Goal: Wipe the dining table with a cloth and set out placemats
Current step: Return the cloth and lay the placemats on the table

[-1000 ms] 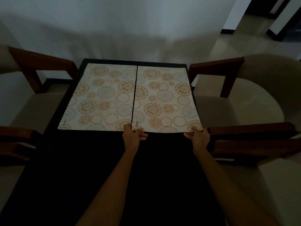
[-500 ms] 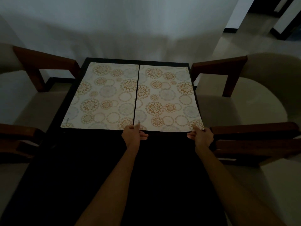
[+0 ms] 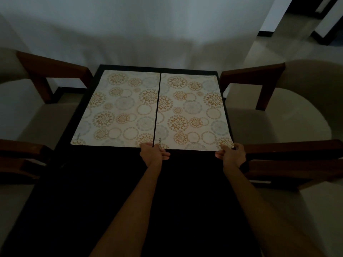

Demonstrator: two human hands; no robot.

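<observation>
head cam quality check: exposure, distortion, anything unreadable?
Head view: dim and underexposed; the dark table goes almost black, only the two placemats and the wall read clearly. Wide-angle bending shows at the chairs. Left hand and right hand are visible, their fingers murky.

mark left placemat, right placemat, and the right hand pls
left placemat [image 3: 118, 110]: head view, middle of its patterned face.
right placemat [image 3: 191, 112]: head view, middle of its patterned face.
right hand [image 3: 232, 154]: head view, back of the hand at the right placemat's near right corner.
</observation>
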